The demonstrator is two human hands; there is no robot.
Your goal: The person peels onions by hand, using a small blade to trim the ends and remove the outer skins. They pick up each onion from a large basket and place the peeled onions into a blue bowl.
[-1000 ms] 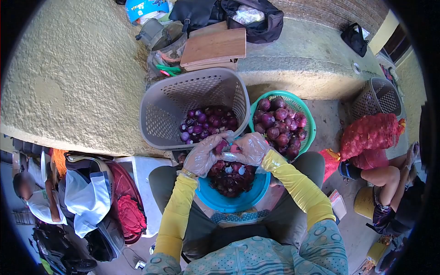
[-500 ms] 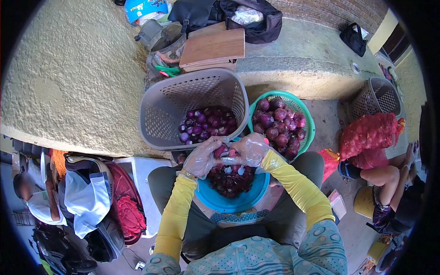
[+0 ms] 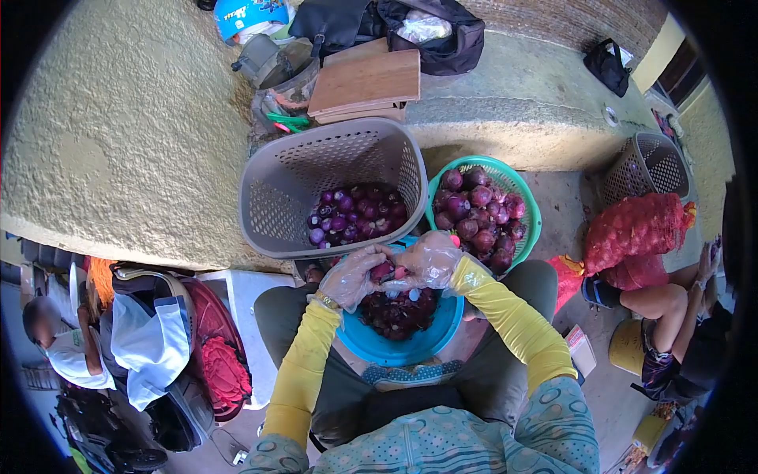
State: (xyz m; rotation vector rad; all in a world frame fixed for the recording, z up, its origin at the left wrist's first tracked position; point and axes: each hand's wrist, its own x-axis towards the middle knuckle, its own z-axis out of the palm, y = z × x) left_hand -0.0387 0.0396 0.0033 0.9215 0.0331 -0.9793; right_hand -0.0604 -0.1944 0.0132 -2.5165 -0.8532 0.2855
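My left hand [image 3: 352,278], in a clear plastic glove, is closed around a red onion [image 3: 382,272] above the blue basin [image 3: 452,322]. Gloved likewise, my right hand [image 3: 430,259] meets the onion from the right, its fingers closed. A pinkish-red handle end [image 3: 455,241] sticks out of the right fist; the rest of that tool is hidden. Dark onion skins [image 3: 399,316] lie in the basin below both hands. Beyond them, a grey-brown basket [image 3: 332,134] holds peeled purple onions [image 3: 351,213], and a green colander [image 3: 535,217] holds unpeeled onions [image 3: 478,209].
Red mesh sacks of onions [image 3: 636,233] lie at right, near a seated person's leg [image 3: 659,304]. Another person [image 3: 71,347] sits at far left beside bags. A concrete ledge [image 3: 513,110] carries wooden boards [image 3: 367,83] and a black bag [image 3: 442,39].
Both hands have shifted slightly, and the left fingers have turned around the onion. The basket, colander and basin stay in place.
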